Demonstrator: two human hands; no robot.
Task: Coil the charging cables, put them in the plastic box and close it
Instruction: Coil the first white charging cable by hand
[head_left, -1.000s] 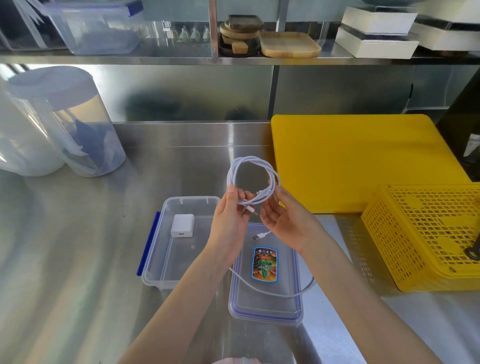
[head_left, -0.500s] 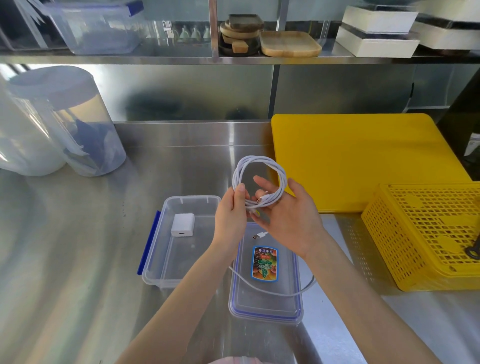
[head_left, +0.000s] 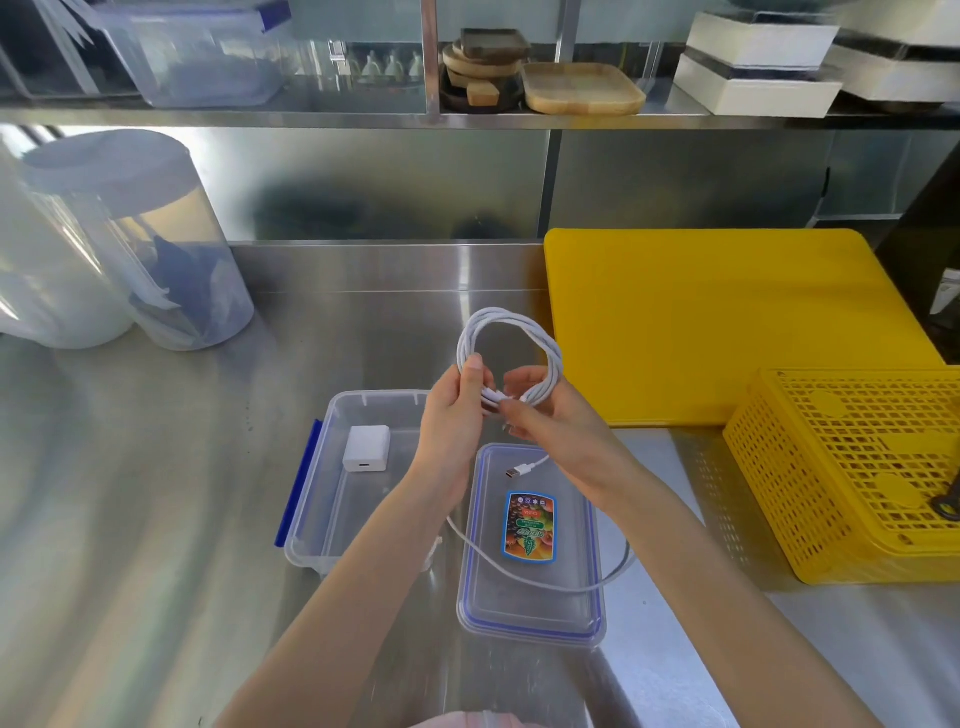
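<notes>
Holding the coiled cable (head_left: 506, 358) above the open plastic box (head_left: 358, 483), our left hand (head_left: 452, 415) pinches its bottom, while our right hand (head_left: 545, 421) has closed its fingers on the wraps. We have one more turn; a loose tail (head_left: 545, 582) still crosses the lid (head_left: 530, 618).

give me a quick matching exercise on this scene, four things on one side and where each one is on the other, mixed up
Things:
1. coiled cable
2. white charger block
3. lid
4. yellow basket

Places:
A. inside the open plastic box
B. at the right edge of the counter, in front of the yellow board
C. held up in both hands
D. flat on the counter, right of the box, with a loose cable across it

Pairs: 1-C, 2-A, 3-D, 4-B
</notes>
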